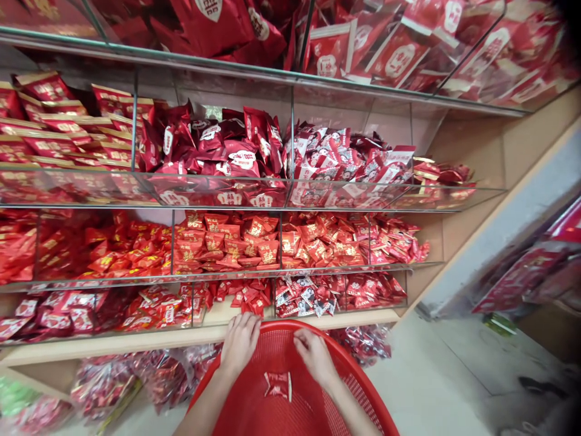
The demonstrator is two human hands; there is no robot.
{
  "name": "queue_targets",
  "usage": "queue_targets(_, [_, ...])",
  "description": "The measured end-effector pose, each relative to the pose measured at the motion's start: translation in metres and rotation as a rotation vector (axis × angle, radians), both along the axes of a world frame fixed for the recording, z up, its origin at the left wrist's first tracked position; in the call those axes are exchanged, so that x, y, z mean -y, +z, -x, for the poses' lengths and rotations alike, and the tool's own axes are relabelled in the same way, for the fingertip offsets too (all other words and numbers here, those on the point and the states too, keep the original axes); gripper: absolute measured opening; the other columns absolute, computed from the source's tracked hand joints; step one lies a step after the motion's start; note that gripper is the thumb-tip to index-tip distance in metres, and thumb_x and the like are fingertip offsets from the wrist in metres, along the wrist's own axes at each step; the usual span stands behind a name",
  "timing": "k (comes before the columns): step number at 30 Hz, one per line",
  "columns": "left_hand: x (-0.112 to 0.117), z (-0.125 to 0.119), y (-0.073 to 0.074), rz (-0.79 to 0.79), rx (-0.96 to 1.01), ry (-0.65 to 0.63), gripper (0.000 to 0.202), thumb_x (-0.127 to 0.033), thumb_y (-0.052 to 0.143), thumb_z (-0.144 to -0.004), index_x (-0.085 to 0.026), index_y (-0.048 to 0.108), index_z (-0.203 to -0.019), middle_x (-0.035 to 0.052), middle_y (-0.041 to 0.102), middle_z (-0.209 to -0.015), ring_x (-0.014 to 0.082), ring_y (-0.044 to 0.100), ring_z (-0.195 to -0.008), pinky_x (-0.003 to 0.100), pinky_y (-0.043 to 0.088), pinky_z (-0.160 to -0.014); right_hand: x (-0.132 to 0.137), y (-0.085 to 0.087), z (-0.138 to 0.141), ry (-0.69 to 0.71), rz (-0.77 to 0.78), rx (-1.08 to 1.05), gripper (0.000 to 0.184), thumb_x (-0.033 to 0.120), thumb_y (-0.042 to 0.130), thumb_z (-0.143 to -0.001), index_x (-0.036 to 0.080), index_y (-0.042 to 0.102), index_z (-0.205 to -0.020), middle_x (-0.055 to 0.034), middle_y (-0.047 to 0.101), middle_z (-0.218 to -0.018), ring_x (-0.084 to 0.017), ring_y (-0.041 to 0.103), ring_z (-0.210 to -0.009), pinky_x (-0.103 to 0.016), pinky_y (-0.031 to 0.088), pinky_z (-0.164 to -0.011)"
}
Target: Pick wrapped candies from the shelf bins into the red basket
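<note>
A red plastic basket point(363, 378) with mesh sides stands below me, close against the shelf front. My left hand point(241, 342) is closed over its far left rim, fingertips bent toward the lowest shelf. Over the inside of the basket, near the far right rim, hovers my right hand point(315, 357); its fingers are curled in, and I cannot make out whether anything is in them. One small red and white candy packet point(278, 386) lies on the basket's bottom, between my two forearms. Just beyond my left hand, small red packets point(251, 300) lie in a lowest-row compartment.
Tiered shelves with clear dividers point(290, 142) hold heaps of red packets. Clear bags of packets point(106, 381) sit under the bottom board point(113, 342). A slanted wooden side panel point(481, 200) bounds the right. More red packages point(521, 278) are beyond the pale floor point(436, 375).
</note>
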State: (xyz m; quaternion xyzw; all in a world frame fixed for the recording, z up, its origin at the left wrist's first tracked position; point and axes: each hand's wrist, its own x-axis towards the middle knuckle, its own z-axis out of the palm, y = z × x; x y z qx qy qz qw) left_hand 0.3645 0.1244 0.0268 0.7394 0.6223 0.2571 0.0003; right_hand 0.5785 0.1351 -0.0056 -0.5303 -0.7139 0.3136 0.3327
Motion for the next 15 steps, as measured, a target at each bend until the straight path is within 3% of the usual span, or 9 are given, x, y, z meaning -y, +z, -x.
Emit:
queue_targets(3, [0.0,0.0,-0.002,-0.025,-0.005,0.002,0.031,-0.029,0.029,-0.09,-0.023,0.057,-0.099,0.0026,0.059,-0.094,0.0171,0.05,-0.09,0.035,0.036,-0.084,-0.006,0.03,-0.001,-0.019,-0.175,-0.088,0.022,0.024,0.039,-0.084,0.02,0.057,-0.098,-0.0052,0.062,-0.091,-0.017,0.059,-0.085,-0.027,0.045,-0.078])
queue_targets(6, [0.001,0.001,-0.004,-0.041,-0.013,0.0,0.029,-0.03,0.03,-0.09,-0.024,0.057,-0.099,0.003,0.058,-0.094,0.0176,0.05,-0.091,0.035,0.037,-0.085,-0.012,0.045,0.002,-0.042,-0.336,-0.049,0.03,0.02,0.039,-0.083,0.022,0.054,-0.109,-0.0074,0.055,-0.105,-0.018,0.055,-0.096,-0.03,0.045,-0.084])
queue_targets(10, [0.001,0.002,-0.008,-0.044,-0.013,-0.004,0.029,-0.029,0.03,-0.09,-0.024,0.056,-0.1,0.0034,0.058,-0.096,0.0183,0.05,-0.092,0.037,0.037,-0.085,-0.021,0.045,0.01,-0.016,-0.421,-0.015,0.04,0.016,0.037,-0.083,0.025,0.048,-0.12,-0.0076,0.046,-0.119,-0.016,0.05,-0.107,-0.031,0.041,-0.092])
queue_targets(15, [0.0,0.003,-0.009,-0.067,0.0,-0.016,0.029,-0.03,0.031,-0.089,-0.024,0.057,-0.1,0.0037,0.059,-0.095,0.0181,0.052,-0.091,0.036,0.039,-0.084,-0.025,0.039,0.017,-0.014,-0.388,-0.07,0.03,0.021,0.04,-0.082,0.025,0.056,-0.107,-0.0049,0.051,-0.115,-0.015,0.052,-0.103,-0.031,0.043,-0.09])
